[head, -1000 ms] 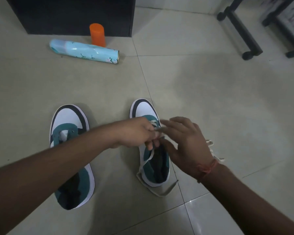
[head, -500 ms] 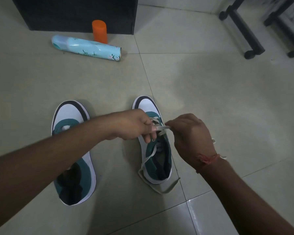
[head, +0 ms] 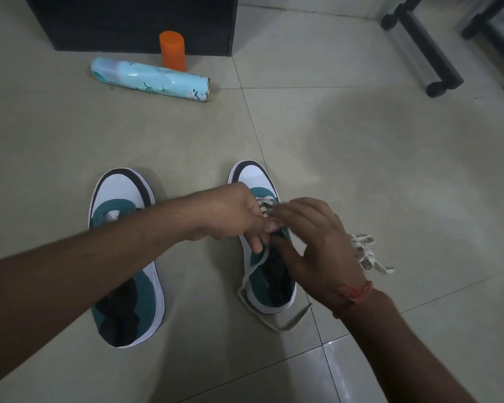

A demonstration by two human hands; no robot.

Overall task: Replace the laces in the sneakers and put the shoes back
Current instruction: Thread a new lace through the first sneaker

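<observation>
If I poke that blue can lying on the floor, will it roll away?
Probably yes. The blue spray can lies on its side on smooth floor tiles, and its round body should roll easily sideways. It would likely not go far toward the back: the orange cylinder stands right behind it. It looks like thin metal, so probably light.

Two sneakers (head: 127,257) (head: 266,257), two laces (head: 274,318) (head: 364,253), one spray can (head: 150,81), one orange cap (head: 173,50).

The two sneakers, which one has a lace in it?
The right sneaker, under both hands: a pale lace crosses its eyelets. The left sneaker shows none.
</observation>
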